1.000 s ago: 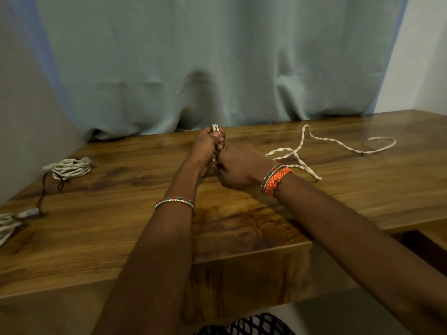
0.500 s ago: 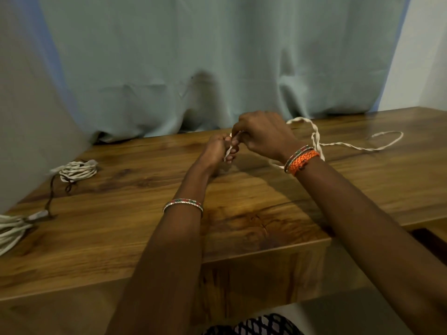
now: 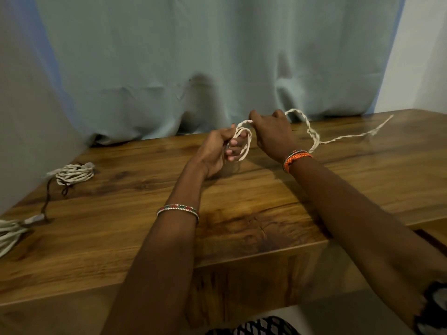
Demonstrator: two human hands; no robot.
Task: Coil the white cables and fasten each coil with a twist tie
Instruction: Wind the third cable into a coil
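Note:
A white twisted cable (image 3: 314, 139) runs from my hands to the right across the wooden table (image 3: 242, 226). My left hand (image 3: 217, 151) grips a small loop of it, wound round the fingers. My right hand (image 3: 272, 134) pinches the cable just beyond the loop and holds it raised above the table. The cable arches over that hand, drops behind the wrist, and its free end trails toward the far right. Both hands are above the middle of the table, near the curtain.
A coiled white cable (image 3: 75, 174) with a dark tie lies at the left. Another white bundle (image 3: 9, 234) sits at the left edge. A grey-blue curtain (image 3: 193, 56) hangs behind the table. The table's front edge runs under my forearms.
My right hand has swung up and to the right, laying another turn of cable round my left hand's fingers. The loose cable on the right has been drawn straighter and shorter.

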